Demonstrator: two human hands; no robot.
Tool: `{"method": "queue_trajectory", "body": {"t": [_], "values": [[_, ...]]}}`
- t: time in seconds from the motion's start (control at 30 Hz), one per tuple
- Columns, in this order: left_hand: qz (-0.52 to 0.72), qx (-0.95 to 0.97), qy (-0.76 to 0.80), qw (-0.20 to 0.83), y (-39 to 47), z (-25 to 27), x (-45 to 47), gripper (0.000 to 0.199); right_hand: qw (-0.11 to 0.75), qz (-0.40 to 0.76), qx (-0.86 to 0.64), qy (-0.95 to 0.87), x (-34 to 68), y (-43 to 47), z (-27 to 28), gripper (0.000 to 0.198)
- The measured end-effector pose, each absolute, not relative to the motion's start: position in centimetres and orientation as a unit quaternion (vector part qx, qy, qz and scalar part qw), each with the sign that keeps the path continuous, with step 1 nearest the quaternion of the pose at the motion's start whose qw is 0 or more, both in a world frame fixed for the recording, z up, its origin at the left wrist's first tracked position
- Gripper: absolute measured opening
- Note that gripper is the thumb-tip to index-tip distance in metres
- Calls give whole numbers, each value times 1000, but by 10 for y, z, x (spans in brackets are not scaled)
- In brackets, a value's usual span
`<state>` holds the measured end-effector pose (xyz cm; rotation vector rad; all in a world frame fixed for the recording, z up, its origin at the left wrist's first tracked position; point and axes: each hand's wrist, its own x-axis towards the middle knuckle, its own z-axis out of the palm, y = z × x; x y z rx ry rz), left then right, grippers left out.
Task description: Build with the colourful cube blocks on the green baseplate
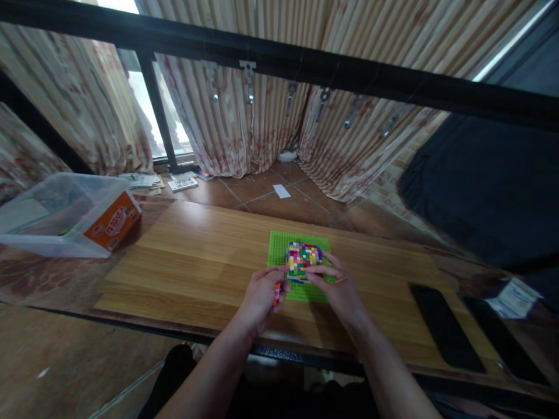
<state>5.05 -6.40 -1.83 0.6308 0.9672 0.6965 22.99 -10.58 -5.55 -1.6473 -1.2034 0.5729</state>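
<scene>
A multicoloured block of toy bricks [304, 259] stands on a green studded baseplate [276, 244]. At the block's near left corner is my left hand [263, 293], its fingers curled around a few small orange and purple bricks [276, 293]. Its thumb and index fingertip reach the block's left edge. My right hand [342, 286] steadies the block from the right, with some fingers along the right side and others at the near edge. The block's right side is partly hidden behind those fingers.
The baseplate lies on a wooden board [196, 262]. At the far left stands a clear plastic bin [87, 192] with an orange label. Two dark flat panels, one a black phone-like slab [445, 326], lie to the right. A black bar [279, 55] with hanging clips crosses above.
</scene>
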Motion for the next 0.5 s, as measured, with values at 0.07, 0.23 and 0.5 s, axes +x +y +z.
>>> {"method": "queue_trajectory", "body": {"t": [0.07, 0.23, 0.5], "values": [[322, 291, 449, 781, -65, -18, 50, 38, 512, 268, -666, -471, 227, -103, -58, 14], [322, 288, 446, 784, -65, -17, 49, 37, 572, 297, -653, -398, 221, -100, -61, 19], [322, 289, 448, 782, -66, -19, 50, 34, 599, 340, -645, -331, 215, -98, -61, 22]]}}
